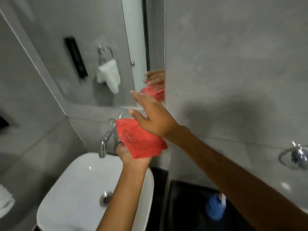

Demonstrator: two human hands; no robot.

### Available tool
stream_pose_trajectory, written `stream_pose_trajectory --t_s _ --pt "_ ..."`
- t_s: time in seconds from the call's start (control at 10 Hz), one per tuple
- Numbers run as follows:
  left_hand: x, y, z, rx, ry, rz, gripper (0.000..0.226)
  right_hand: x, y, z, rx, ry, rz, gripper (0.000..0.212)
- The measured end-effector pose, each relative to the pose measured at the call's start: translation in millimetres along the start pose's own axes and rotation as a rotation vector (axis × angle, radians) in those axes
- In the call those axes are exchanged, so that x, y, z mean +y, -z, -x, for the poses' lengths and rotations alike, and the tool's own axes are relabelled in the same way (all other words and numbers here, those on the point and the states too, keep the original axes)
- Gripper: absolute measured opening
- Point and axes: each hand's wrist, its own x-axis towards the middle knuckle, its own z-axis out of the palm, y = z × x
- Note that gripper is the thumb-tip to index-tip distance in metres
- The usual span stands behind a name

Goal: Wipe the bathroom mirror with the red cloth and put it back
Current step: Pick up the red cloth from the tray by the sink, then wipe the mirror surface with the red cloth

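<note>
The folded red cloth [140, 140] is in the middle of the view, above the white basin. My left hand [130, 155] holds it from below, palm up. My right hand [150, 116] lies flat over the cloth's upper right part with fingers spread, reaching in from the right. The bathroom mirror [93, 52] fills the upper left, its lower right corner just behind my right hand. A reflection of a hand and the red cloth shows at the mirror's right edge.
A white basin [86, 185] with a chrome tap [105, 144] stands below the hands. A chrome towel ring [295, 157] hangs on the grey wall at the right. A blue object [215, 208] sits on the dark counter at the lower right. The mirror reflects a white towel.
</note>
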Motion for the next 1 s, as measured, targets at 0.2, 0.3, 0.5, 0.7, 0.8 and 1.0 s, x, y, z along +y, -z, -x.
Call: stream_pose_trajectory --t_s 0.2,0.3,0.5,0.7,0.8,1.0 --pt "82 -133 15 -0.155 -0.253 0.195 0.07 -42 100 -89 0.249 0.19 0.207 0.058" --pt "109 -218 36 -0.247 -0.436 0.281 0.079 -70 166 -126 0.455 0.267 0.355 0.058" --pt "152 -362 73 -0.326 -1.296 -0.137 0.059 -110 314 -185 0.871 0.431 0.813 0.058" --pt "157 -425 42 0.119 -1.798 -0.94 0.063 -76 348 -204 0.825 0.285 1.023 0.069" --pt "152 -441 45 0.17 -1.879 -0.953 0.064 -73 348 -211 0.886 0.292 1.0 0.068" --pt "111 -440 48 -0.152 -2.298 -1.26 0.07 -70 345 -213 0.935 0.32 0.975 0.064"
